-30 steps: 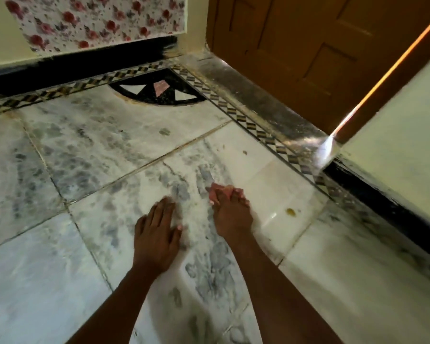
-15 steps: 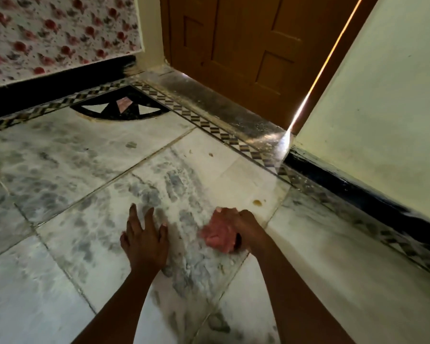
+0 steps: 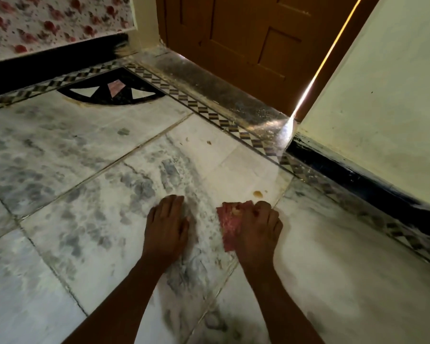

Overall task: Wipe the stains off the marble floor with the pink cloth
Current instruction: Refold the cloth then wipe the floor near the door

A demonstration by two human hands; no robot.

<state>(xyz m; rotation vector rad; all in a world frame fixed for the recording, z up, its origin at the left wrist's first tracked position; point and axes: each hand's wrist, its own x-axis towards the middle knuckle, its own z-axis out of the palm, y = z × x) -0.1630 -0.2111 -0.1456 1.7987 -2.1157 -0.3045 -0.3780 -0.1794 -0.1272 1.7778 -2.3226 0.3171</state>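
brown stain (image 3: 257, 193) just beyond pink cloth (image 3: 230, 225); wooden door (image 3: 246, 45) behind.

Two hands are in view: the left hand (image 3: 165, 227) and the right hand (image 3: 257, 230), each on one bare forearm. There is one pink cloth (image 3: 230, 225). On the marble floor (image 3: 60, 170) three small brownish stains show on the pale tile: one larger stain (image 3: 258, 193) just beyond the cloth and two smaller specks farther off, one speck (image 3: 209, 142) and another speck (image 3: 187, 139) beside it. One wooden door (image 3: 246, 40) stands at the far side, with one bright strip of light (image 3: 325, 58) along its edge. One dark fan-shaped inlay (image 3: 112, 91) sits in the floor corner, holding three pale wedges. Two chequered border strips meet at that corner. One flowered wall panel (image 3: 47, 21) is at upper left.
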